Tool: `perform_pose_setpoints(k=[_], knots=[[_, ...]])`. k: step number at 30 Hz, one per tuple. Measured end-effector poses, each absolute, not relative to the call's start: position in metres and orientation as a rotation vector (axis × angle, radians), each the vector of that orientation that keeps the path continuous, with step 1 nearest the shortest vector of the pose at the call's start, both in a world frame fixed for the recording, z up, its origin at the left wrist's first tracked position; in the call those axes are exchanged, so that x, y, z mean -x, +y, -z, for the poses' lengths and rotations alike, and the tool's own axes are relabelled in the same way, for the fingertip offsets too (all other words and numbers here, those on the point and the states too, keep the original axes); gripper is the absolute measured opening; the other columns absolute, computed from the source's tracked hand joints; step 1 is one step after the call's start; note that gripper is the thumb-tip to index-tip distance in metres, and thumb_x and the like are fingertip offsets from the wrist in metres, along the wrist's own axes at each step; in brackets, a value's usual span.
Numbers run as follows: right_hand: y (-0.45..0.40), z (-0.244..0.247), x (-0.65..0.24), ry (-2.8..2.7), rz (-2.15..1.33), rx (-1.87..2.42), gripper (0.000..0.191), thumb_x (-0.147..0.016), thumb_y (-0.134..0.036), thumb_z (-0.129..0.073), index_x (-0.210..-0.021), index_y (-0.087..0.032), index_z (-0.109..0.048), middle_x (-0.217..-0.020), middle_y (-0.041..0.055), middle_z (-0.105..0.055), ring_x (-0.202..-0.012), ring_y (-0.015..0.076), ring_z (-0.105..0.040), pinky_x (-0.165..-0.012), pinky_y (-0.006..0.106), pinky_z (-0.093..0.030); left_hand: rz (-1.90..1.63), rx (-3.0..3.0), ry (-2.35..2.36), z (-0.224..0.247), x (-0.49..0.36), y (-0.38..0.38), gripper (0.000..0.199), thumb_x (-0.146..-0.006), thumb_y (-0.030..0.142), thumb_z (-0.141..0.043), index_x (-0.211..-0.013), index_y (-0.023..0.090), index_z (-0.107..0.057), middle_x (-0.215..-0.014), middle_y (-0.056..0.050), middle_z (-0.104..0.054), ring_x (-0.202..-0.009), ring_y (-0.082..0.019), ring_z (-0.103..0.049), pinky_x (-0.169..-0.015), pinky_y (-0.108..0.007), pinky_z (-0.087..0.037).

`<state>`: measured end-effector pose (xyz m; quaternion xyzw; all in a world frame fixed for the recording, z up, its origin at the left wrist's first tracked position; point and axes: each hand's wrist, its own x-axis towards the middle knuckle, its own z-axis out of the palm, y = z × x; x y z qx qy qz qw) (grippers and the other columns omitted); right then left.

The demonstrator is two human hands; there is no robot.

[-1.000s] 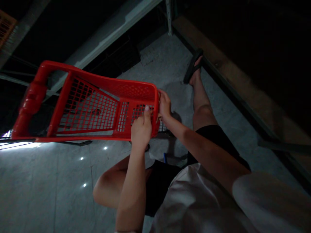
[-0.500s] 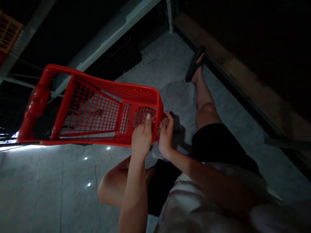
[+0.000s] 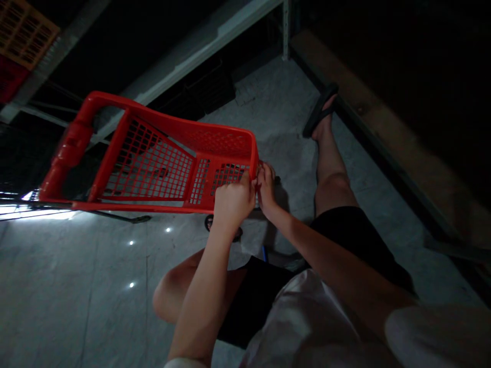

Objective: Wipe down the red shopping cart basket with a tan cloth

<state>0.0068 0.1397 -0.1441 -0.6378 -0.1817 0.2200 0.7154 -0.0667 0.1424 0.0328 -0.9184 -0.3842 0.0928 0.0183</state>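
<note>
A small red plastic shopping cart (image 3: 226,132) with mesh sides stands before me, its thick handle at the far left. My left hand (image 3: 235,202) is closed over the cart's near end, the thumb along the rim and the fingertips out of sight. Just beside it, my right hand (image 3: 266,188) is at the outer face of that end, fingers bent and pressed together. What they pinch there, if anything, is hidden. Below the basket, a dark wheel (image 3: 209,223) shows near my left wrist.
A metal shelf beam (image 3: 207,48) runs behind the cart, with dark crates (image 3: 210,89) beneath it. An orange crate (image 3: 28,33) sits at upper left. My sandalled foot (image 3: 321,110) rests near a long ledge (image 3: 368,112) on the right. Grey tile floor (image 3: 111,286) lies around.
The cart's near end and both hands sit slightly higher in view. My left hand has closed further over the rim. The wheel and a thin blue thing below now show more.
</note>
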Motion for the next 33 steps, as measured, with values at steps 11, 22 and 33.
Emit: perform_pose_setpoints(k=[11,22,33], knots=[[0.115,0.101,0.025,-0.413,-0.216,1.455,0.061,-0.097,-0.027,-0.046,-0.158,-0.028,-0.042,-0.162,0.0137,-0.038,-0.155,0.0249,-0.034,-0.13,0.055,-0.027,-0.317,2.879,-0.867,-0.029,0.175,0.144,0.051,-0.108,0.04,-0.032,-0.137,0.018,-0.068,-0.078,-0.012,-0.078,-0.072,-0.025,-0.076,-0.067,-0.032,-0.053],[0.078,0.075,0.095,-0.733,-0.448,1.298,0.053,-0.095,-0.013,-0.048,-0.141,-0.033,-0.065,-0.141,0.0078,-0.061,-0.136,0.0201,-0.058,-0.12,0.042,-0.048,-0.269,2.845,-1.607,-0.031,0.219,0.144,0.058,-0.112,0.04,-0.019,-0.145,0.02,-0.062,-0.115,-0.015,-0.079,-0.101,-0.029,-0.078,-0.08,-0.035,-0.056],[0.121,0.069,0.057,-0.864,-0.436,1.279,0.049,-0.092,-0.008,-0.049,-0.127,-0.032,-0.074,-0.123,0.0047,-0.069,-0.118,0.0186,-0.066,-0.109,0.034,-0.055,-0.135,2.6,-1.907,-0.013,0.152,0.125,0.058,-0.113,0.045,-0.02,-0.136,0.016,-0.064,-0.091,-0.014,-0.079,-0.079,-0.028,-0.077,-0.063,-0.031,-0.045]])
